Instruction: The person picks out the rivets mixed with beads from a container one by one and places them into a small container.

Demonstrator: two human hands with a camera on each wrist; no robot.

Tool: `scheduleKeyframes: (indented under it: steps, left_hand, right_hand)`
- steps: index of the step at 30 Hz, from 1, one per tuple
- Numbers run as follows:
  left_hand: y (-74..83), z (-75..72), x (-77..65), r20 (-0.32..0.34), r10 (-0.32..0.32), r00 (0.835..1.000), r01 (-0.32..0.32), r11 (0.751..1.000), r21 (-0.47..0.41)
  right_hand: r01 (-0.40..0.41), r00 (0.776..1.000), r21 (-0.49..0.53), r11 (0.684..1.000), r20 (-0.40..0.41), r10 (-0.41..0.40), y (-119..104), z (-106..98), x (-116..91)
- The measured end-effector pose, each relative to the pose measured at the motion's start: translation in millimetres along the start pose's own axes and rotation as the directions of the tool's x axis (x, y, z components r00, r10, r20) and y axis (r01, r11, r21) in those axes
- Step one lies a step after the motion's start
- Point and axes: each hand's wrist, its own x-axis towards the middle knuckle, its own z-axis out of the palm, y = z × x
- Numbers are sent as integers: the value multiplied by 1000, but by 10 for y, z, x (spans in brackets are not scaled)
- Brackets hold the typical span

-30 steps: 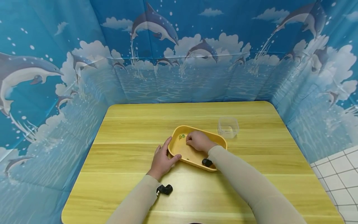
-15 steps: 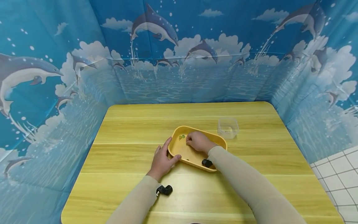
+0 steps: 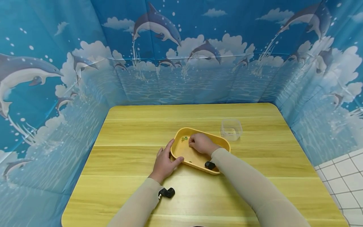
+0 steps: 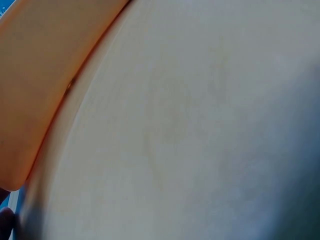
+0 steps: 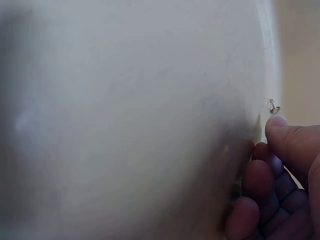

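Observation:
In the head view, a yellow tray (image 3: 185, 154) lies aslant on the table. My left hand (image 3: 164, 165) touches its left corner, fingers straight along the left side and thumb at the near rim. My right hand (image 3: 202, 142) is inside the tray, fingers curled and thumb and index fingertips close together; I cannot tell whether they pinch something. Just left of those fingertips lie small green and yellowish pieces (image 3: 184, 138). Past the thumb in the right wrist view shows a tiny clear, pin-like piece (image 5: 273, 106). The tray's outer wall (image 4: 45, 70) fills the left wrist view's upper left.
A clear square container (image 3: 231, 129) stands on the table just behind the tray's right end. The wood-grain table (image 3: 130, 132) has rounded corners. A blue dolphin-print curtain (image 3: 181, 82) hangs around its back and sides. White tiles (image 3: 344, 186) show at the right.

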Motion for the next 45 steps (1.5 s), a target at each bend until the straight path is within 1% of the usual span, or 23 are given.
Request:
scheduleKeyframes:
  steps: [8,19,27,35,45]
  left_hand:
    - [4,2,2,5,1,1000,-2,1000,3]
    - [3,-1,0,3,2,1000,-2,1000,-3]
    - [-12,4,3,8,-13,1000,13,1000,-9]
    - [-14,8,1,-4,9,1000,-9,1000,-2]
    - [-16,8,7,-1,14,1000,-14,1000,6]
  right_hand:
    - [12,1000,-2,1000,-3,-12,-5,-10,-15]
    - [-7,1000,19,1000,0,7,-1,4,-4]
    - [0,1000,33,999,-13,0,40,36,7]
    - [-7,1000,44,999,-12,8,43,50,8]
    - [-22,1000,57,998,-11,23,10,35,-9]
